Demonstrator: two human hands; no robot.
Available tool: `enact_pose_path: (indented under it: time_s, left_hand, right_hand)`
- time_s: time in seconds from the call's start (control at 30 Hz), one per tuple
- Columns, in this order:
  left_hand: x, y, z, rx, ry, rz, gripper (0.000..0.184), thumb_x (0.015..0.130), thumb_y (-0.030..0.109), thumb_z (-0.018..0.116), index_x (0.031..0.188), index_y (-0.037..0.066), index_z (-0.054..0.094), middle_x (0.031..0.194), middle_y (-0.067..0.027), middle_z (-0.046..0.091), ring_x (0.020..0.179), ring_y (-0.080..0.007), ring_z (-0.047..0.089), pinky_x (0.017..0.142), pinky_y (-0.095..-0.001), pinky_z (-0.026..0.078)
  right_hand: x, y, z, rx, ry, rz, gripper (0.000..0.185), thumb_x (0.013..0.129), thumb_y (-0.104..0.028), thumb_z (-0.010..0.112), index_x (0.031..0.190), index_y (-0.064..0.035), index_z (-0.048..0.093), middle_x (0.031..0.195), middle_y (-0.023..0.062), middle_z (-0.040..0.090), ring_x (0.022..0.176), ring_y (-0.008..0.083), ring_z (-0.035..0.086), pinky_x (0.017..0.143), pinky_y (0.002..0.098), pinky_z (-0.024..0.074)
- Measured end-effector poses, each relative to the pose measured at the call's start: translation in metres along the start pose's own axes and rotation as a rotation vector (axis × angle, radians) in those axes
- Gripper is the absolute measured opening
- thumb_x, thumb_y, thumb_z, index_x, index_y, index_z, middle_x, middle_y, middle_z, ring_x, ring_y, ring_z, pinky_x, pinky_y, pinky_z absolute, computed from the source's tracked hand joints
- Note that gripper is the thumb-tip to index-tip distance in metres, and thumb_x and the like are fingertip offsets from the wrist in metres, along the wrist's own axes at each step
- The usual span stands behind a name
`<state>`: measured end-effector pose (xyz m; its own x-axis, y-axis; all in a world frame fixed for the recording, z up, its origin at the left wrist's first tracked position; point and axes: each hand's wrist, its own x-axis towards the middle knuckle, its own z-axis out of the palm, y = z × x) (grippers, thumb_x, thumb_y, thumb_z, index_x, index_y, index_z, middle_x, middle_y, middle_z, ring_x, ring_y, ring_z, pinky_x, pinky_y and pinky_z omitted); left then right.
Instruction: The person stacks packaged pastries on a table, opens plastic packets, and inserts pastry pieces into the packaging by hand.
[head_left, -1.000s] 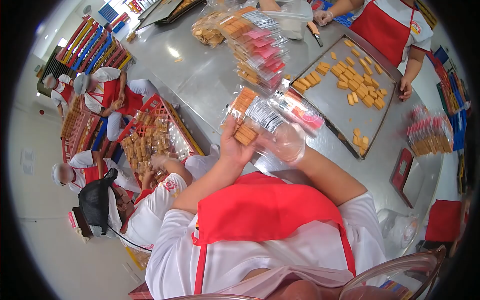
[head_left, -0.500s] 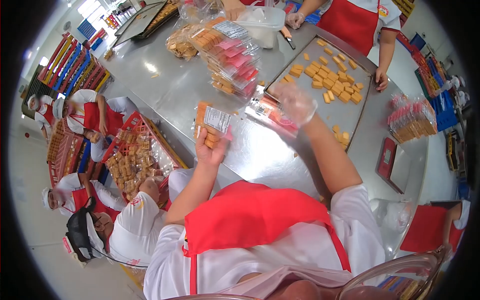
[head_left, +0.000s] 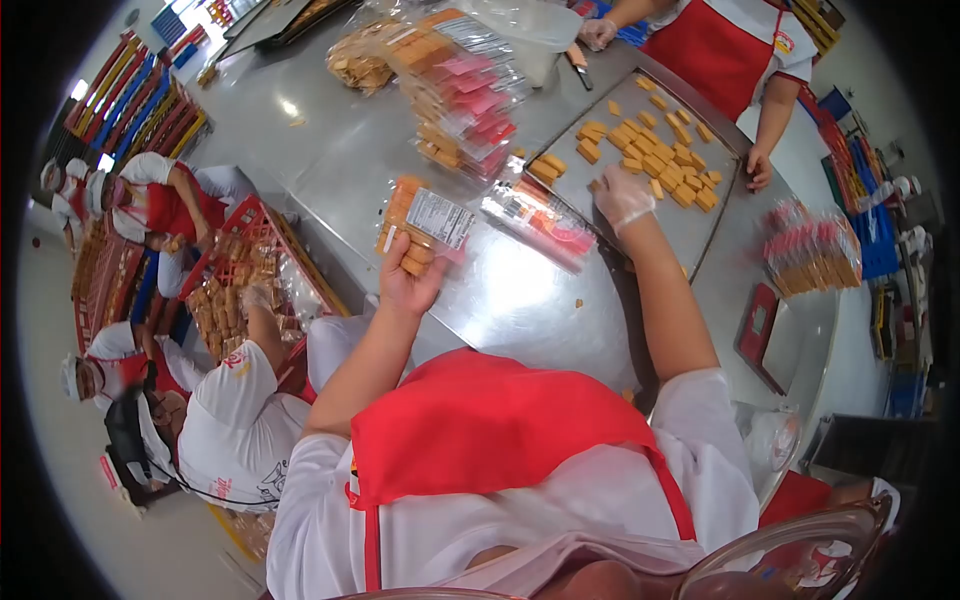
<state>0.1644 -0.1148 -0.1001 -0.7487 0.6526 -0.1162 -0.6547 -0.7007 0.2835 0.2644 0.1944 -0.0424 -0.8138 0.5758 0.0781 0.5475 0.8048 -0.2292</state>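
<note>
Bag [head_left: 440, 218], held in the left hand [head_left: 408, 285] above the table [head_left: 330, 150]; the gloved right hand [head_left: 625, 200] has moved farther over the tray [head_left: 680, 236], bringing loose biscuits [head_left: 660, 155] within reach (whether its fingers hold one cannot be told).

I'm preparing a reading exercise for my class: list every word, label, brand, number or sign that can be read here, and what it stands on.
None reads clearly.
White label on the pack in the left hand: print too small.
Labels on the stacked packs: too small.
Flat wrappers: print blurred.
Co-worker's shirt: lettering too small.
Sleeve badge at upper right: too small.
Display on the red device: unreadable.
</note>
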Motion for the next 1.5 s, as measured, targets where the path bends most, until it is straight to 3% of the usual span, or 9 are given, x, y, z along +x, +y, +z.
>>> enact_pose_path:
  time_s: [0.13,0.33,0.53,0.87,0.97,1.07,1.17,1.27,1.5]
  left_hand:
    - [-0.001,-0.001,0.002,-0.001,-0.036,-0.036,0.045,0.081,0.017,0.052,0.123,0.007,0.038,0.121,-0.0111,0.047,0.113,-0.0298,0.043,0.098,-0.0488,0.030]
    - [-0.007,0.002,0.002,0.006,-0.071,-0.041,0.044,0.082,0.015,0.052,0.123,0.007,0.038,0.120,-0.0106,0.048,0.113,-0.0284,0.044,0.097,-0.0478,0.032]
    - [-0.005,0.000,-0.006,-0.044,-0.071,-0.054,0.041,0.082,0.015,0.052,0.120,0.007,0.041,0.116,-0.0100,0.051,0.109,-0.0269,0.048,0.095,-0.0461,0.035]
    - [-0.007,-0.001,0.000,0.005,-0.081,-0.013,0.038,0.082,0.013,0.052,0.119,0.006,0.043,0.113,-0.0097,0.054,0.105,-0.0250,0.051,0.092,-0.0430,0.039]
    - [-0.006,0.000,-0.006,-0.017,-0.081,-0.041,0.038,0.082,0.013,0.051,0.119,0.007,0.043,0.113,-0.0097,0.053,0.106,-0.0250,0.051,0.091,-0.0429,0.039]
    - [-0.006,0.000,-0.009,-0.025,-0.077,-0.057,0.038,0.082,0.013,0.051,0.119,0.007,0.042,0.114,-0.0097,0.053,0.105,-0.0250,0.051,0.091,-0.0427,0.039]
    - [-0.007,0.000,-0.004,-0.016,-0.056,-0.025,0.039,0.083,0.013,0.051,0.120,0.007,0.041,0.114,-0.0097,0.053,0.106,-0.0251,0.051,0.091,-0.0424,0.040]
    - [-0.007,0.000,-0.007,-0.025,-0.074,-0.020,0.040,0.083,0.013,0.051,0.121,0.006,0.040,0.115,-0.0099,0.052,0.107,-0.0254,0.049,0.092,-0.0425,0.040]
    - [-0.007,0.000,-0.005,-0.030,-0.125,-0.076,0.041,0.083,0.015,0.049,0.122,0.006,0.039,0.119,-0.0115,0.049,0.111,-0.0287,0.047,0.092,-0.0459,0.038]
  right_hand:
    - [0.023,-0.029,-0.007,0.255,0.064,0.009,0.019,0.073,-0.022,0.052,0.089,-0.0126,0.057,0.083,0.0134,0.060,0.082,0.0300,0.058,0.067,0.0377,0.0435]
    - [0.042,-0.025,0.038,0.352,0.189,-0.338,0.021,0.075,-0.021,0.055,0.093,-0.0102,0.052,0.084,0.0137,0.059,0.080,0.0311,0.057,0.068,0.0378,0.0436]
    - [0.028,-0.004,0.008,0.159,-0.009,-0.208,0.027,0.078,-0.033,0.054,0.095,-0.0133,0.050,0.096,0.0130,0.059,0.089,0.0325,0.055,0.075,0.0403,0.0430]
    - [0.025,0.020,0.027,0.175,0.127,-0.328,0.020,0.079,-0.018,0.050,0.097,-0.0133,0.044,0.086,0.0145,0.058,0.078,0.0333,0.057,0.069,0.0387,0.0449]
    - [0.018,0.017,0.016,0.202,0.050,-0.230,0.023,0.077,-0.019,0.052,0.098,-0.0131,0.045,0.085,0.0154,0.058,0.080,0.0341,0.056,0.071,0.0375,0.0447]
    - [0.013,0.021,0.012,0.108,0.098,-0.124,0.030,0.075,-0.020,0.056,0.102,-0.0151,0.044,0.078,0.0112,0.058,0.065,0.0283,0.057,0.058,0.0348,0.0451]
    - [0.007,0.027,-0.005,0.753,-0.183,0.245,0.038,0.071,-0.016,0.061,0.104,-0.0107,0.044,0.071,0.0058,0.055,0.052,0.0166,0.049,0.044,0.0288,0.0392]
    - [0.005,0.029,-0.022,1.137,-0.180,0.382,0.046,0.072,-0.015,0.062,0.112,-0.0122,0.039,0.070,0.0009,0.049,0.046,0.0070,0.037,0.037,0.0230,0.0294]
    - [0.000,0.032,-0.032,1.934,-0.410,0.236,0.026,0.081,-0.009,0.052,0.105,-0.0121,0.040,0.081,0.0039,0.054,0.047,0.0024,0.035,0.036,0.0143,0.0288]
